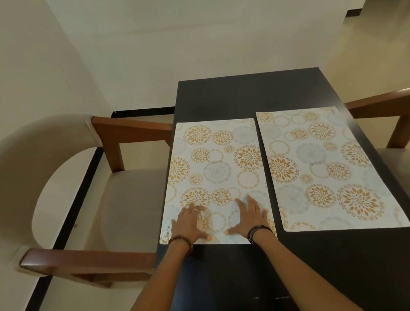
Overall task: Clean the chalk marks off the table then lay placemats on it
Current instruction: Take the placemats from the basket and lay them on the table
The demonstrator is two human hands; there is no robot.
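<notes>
Two white placemats with gold and grey flower circles lie side by side on the dark table (242, 93). The left placemat (215, 164) reaches the table's left edge, and the right placemat (325, 165) lies close to the right edge. My left hand (190, 223) and my right hand (250, 217) both press flat, fingers spread, on the near end of the left placemat. The dark tabletop shows no chalk marks that I can make out.
A beige upholstered chair with brown wooden arms (118, 219) stands at the table's left side. Another chair's wooden arm (395, 101) shows at the right. A cream wall stands behind the table, and tiled floor opens to the far right.
</notes>
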